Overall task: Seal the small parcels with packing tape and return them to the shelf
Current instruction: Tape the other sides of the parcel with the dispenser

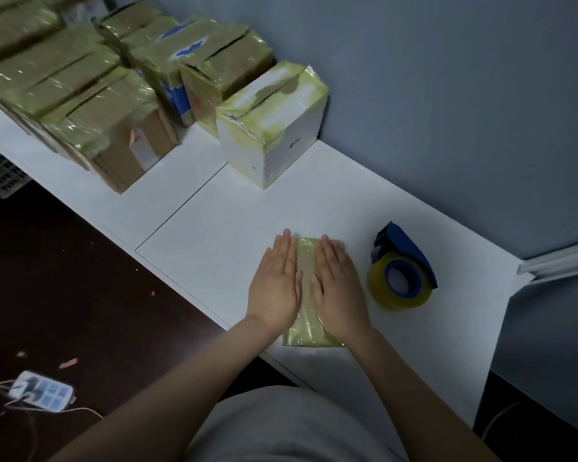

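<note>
A small flat parcel, wrapped in yellowish clear tape, lies on the white table in front of me. My left hand rests palm down on its left half, fingers straight and together. My right hand lies flat on its right half the same way. Both hands press on the parcel's top without gripping it. A strip of the parcel shows between them. A blue tape dispenser with a roll of clear packing tape stands just right of my right hand.
A white taped box stands at the back by the grey wall. Left of it sit several taped cardboard parcels in rows. The table's front edge runs diagonally; below it lie a dark floor and a power strip.
</note>
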